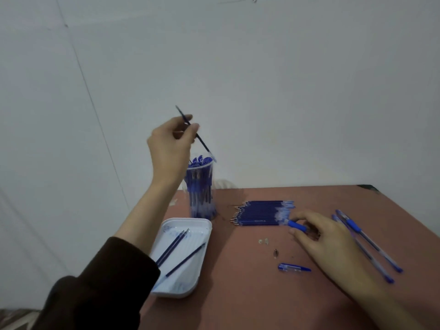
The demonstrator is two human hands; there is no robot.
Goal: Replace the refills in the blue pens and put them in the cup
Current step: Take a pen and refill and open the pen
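Note:
My left hand point(170, 144) is raised above the clear cup point(202, 189), pinching a thin dark-blue refill point(202, 142) that slants down toward the cup's rim. The cup stands at the table's far left, packed with several blue pens. My right hand point(326, 239) rests on the table and grips a pen barrel with a blue grip point(296, 225), right beside a neat row of several new refills point(260, 213). A loose blue pen cap point(294, 267) lies in front of that hand. Two blue pens point(367, 244) lie to the right, partly under my wrist.
A white tray point(197, 272) at the table's left edge holds three loose refills. A small pen tip piece point(275, 253) and pale scraps point(263, 241) lie on the reddish-brown table point(250, 294). A plain wall stands close behind.

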